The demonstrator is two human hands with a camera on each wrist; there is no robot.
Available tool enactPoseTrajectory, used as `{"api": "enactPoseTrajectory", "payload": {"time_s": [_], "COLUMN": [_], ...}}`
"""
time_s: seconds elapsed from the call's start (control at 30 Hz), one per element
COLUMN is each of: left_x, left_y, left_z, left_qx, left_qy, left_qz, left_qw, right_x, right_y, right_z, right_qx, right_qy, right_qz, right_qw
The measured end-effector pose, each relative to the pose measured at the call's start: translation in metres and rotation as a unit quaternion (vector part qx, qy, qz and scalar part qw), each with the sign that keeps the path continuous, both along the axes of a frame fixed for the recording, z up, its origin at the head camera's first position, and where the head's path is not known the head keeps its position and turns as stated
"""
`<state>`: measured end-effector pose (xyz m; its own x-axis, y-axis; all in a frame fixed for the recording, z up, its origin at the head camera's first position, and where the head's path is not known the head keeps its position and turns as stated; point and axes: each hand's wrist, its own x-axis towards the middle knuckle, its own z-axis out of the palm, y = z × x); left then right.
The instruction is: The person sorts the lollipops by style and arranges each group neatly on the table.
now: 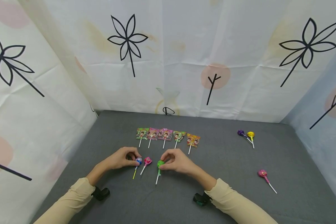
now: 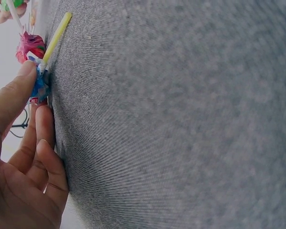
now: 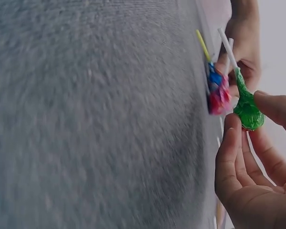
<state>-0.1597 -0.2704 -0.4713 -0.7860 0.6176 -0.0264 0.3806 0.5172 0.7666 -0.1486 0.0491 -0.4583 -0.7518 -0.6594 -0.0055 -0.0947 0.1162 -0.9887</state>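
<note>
Between thumb and fingers my left hand (image 1: 122,159) pinches the head of a blue-wrapped lollipop (image 2: 40,88), whose yellow stick points toward me. Just to its right lies a pink lollipop (image 1: 147,160) with a white stick, untouched. My right hand (image 1: 177,161) holds a green lollipop (image 3: 248,113) by its round head, thumb on one side and fingertips on the other; its white stick points toward me in the head view. Behind both hands runs a row of several flat-packet lollipops, among them a green packet (image 1: 142,133) and an orange packet (image 1: 193,140).
On the right of the grey table (image 1: 224,174) lie a purple lollipop (image 1: 241,133) and a yellow lollipop (image 1: 250,134) with sticks crossing. Nearer me is another pink lollipop (image 1: 262,173). A patterned white cloth (image 1: 184,37) walls the back and sides.
</note>
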Motion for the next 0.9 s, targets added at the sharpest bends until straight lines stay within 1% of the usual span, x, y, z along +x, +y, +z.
{"api": "enactPoseTrajectory", "payload": {"time_s": [0.13,0.27,0.5,0.67,0.9], "left_x": [0.0,-0.001,-0.001,-0.001,-0.001], "left_y": [0.0,0.0,0.001,0.0,0.0], "left_z": [0.0,0.0,0.0,0.001,0.0], "left_qx": [0.002,0.003,-0.002,-0.002,-0.002], "left_qy": [0.001,0.004,0.007,0.006,0.003], "left_qz": [-0.001,-0.003,-0.003,-0.003,-0.001], "left_qw": [1.0,1.0,1.0,1.0,1.0], "right_x": [0.001,0.0,-0.003,-0.005,-0.007], "right_y": [-0.01,-0.018,-0.025,-0.025,-0.027], "right_z": [-0.003,-0.002,-0.004,-0.006,-0.008], "right_qx": [-0.004,-0.001,0.03,0.052,0.071], "right_qy": [0.01,0.03,0.068,0.075,0.087], "right_qz": [-0.011,-0.024,-0.039,-0.048,-0.051], "right_qw": [0.9999,0.9993,0.9964,0.9947,0.9924]}}
